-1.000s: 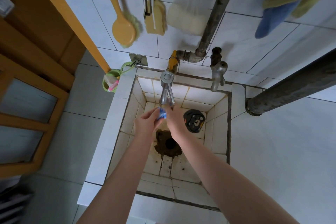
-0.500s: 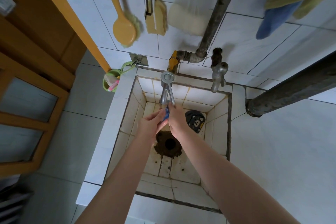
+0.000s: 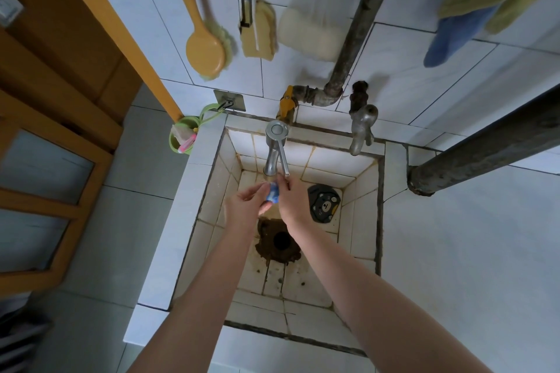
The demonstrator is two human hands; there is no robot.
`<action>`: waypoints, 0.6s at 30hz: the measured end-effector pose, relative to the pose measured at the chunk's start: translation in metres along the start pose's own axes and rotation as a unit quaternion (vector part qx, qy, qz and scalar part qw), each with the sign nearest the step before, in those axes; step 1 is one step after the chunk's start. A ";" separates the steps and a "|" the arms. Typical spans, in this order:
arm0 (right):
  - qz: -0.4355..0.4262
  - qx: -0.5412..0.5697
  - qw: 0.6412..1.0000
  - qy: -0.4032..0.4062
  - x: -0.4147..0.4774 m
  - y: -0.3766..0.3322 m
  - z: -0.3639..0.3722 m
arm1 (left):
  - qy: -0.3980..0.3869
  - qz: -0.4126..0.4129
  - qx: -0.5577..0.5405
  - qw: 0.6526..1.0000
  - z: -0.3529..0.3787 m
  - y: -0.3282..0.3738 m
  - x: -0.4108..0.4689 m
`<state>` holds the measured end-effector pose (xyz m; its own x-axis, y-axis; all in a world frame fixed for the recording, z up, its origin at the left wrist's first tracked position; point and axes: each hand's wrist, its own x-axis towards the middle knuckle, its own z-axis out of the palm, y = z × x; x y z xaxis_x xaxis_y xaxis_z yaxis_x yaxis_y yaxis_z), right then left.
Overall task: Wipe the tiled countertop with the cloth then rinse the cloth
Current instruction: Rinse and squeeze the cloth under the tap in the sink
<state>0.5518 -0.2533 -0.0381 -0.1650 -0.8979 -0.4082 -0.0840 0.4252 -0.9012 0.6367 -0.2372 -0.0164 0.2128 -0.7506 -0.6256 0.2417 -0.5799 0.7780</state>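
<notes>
Sink (image 3: 366, 206): bunched blue-white cloth (image 3: 273, 192)

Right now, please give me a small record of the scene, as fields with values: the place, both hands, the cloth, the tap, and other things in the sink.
place: tiled sink set into a white countertop
left hand: grip closed on the cloth, under the spout
right hand: also pressing the cloth
cloth: blue and white, bunched small between both hands
tap: chrome, directly above the cloth; running water cannot be told
drain: open hole with a brown stained ring
sink floor: round black bear-face object right of the hands
</notes>
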 end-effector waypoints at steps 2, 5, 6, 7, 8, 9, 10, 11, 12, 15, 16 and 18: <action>0.002 0.015 1.000 0.010 0.003 0.001 -0.002 | 0.002 0.001 0.006 1.000 -0.002 0.001 0.001; -0.002 0.061 0.998 -0.033 0.000 -0.003 -0.010 | 0.010 0.015 0.015 1.000 -0.010 0.004 0.006; -0.001 0.068 0.996 -0.053 -0.003 -0.004 -0.014 | 0.006 0.013 0.012 1.000 -0.012 0.005 0.007; 0.002 0.077 0.995 -0.067 -0.004 -0.005 -0.017 | 0.004 0.008 0.005 1.000 -0.014 0.005 0.007; 0.006 0.074 0.994 -0.076 -0.005 -0.003 -0.020 | 0.004 0.000 -0.008 1.000 -0.016 0.005 0.007; 0.008 0.068 0.994 -0.080 -0.005 -0.001 -0.022 | 0.005 -0.007 -0.023 1.000 -0.017 0.004 0.008; 0.013 0.059 0.995 -0.081 -0.006 0.002 -0.024 | 0.005 -0.012 -0.036 0.999 -0.018 0.003 0.007; 0.018 0.055 0.995 -0.081 -0.007 0.004 -0.025 | 0.000 -0.017 -0.044 0.999 -0.018 0.003 0.006; 0.026 0.052 0.995 -0.077 -0.008 0.006 -0.026 | -0.008 -0.023 -0.048 0.999 -0.016 0.003 0.005; 0.032 0.053 0.995 -0.077 -0.010 0.008 -0.031 | -0.022 -0.031 -0.057 0.998 -0.012 0.004 0.003; 0.027 0.051 0.995 -0.080 -0.010 0.008 -0.033 | -0.021 -0.031 -0.059 0.998 -0.011 0.004 0.003; 0.026 0.057 0.994 -0.085 -0.011 0.006 -0.035 | -0.017 -0.033 -0.058 0.998 -0.011 0.003 0.003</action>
<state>0.5193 -0.2366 -0.0338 0.0040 -0.8852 -0.4651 0.0343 0.4650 -0.8847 0.6488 -0.2377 -0.0165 0.1607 -0.7238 -0.6710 0.3619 -0.5892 0.7224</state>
